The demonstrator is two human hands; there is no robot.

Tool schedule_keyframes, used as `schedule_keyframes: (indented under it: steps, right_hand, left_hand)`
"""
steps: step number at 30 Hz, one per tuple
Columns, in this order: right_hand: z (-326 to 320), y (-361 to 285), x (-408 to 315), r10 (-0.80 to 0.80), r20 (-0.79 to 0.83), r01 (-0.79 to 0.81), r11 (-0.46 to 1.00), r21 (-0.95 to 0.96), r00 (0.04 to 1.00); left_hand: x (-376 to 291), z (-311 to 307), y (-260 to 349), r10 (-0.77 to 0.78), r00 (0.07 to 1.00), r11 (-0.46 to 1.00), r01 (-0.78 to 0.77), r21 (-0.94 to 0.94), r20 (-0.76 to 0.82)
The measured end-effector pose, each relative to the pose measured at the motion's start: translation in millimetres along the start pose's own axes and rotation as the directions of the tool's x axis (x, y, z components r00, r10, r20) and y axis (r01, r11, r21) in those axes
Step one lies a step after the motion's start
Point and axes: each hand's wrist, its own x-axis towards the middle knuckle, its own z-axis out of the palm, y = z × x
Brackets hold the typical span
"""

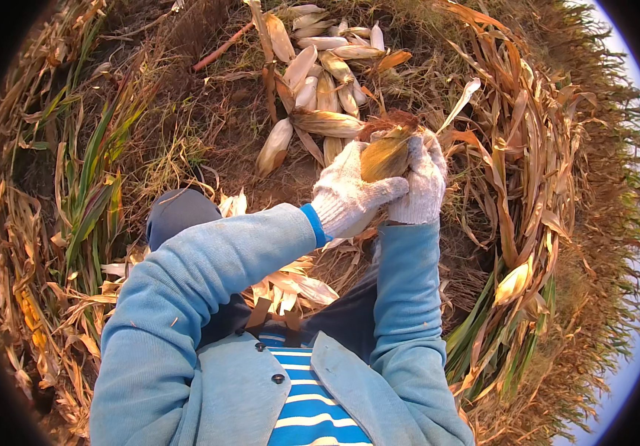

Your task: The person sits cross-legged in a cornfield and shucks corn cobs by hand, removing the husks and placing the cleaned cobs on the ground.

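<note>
Both my hands wear white knitted gloves and meet on one ear of corn [385,156] in a yellow-brown husk. Reddish-brown corn silk [395,124] tufts out at its far end. My left hand [350,187] grips the ear from the left, its thumb lying across the near end. From the right, my right hand [423,175] closes round the ear, and its fingers are partly hidden. Just beyond my hands lies a heap of corn ears [325,92] in pale husks. One husked ear [275,148] rests on the soil at the heap's near left.
Dry cornstalks [512,167] lie in a thick band on the right, with standing corn [604,184] behind. Green and dry leaves [88,184] cover the left side. Loose husks [297,284] lie between my legs. A reddish stick [222,49] reaches toward the heap. A bare yellow cob [31,318] shows far left.
</note>
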Motion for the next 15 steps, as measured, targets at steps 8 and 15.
schedule_keyframes:
  steps: [8,15]
  right_hand:
    - [-10,14,26,0.027,-0.094,-0.015,0.992,0.124,0.995]
    - [10,27,23,-0.138,-0.293,0.139,0.99,-0.019,0.946]
  left_hand:
    - [13,16,-11,-0.033,0.998,0.813,-0.001,-0.583,-0.048]
    - [27,6,-6,0.232,0.941,0.96,-0.181,0.213,-0.245]
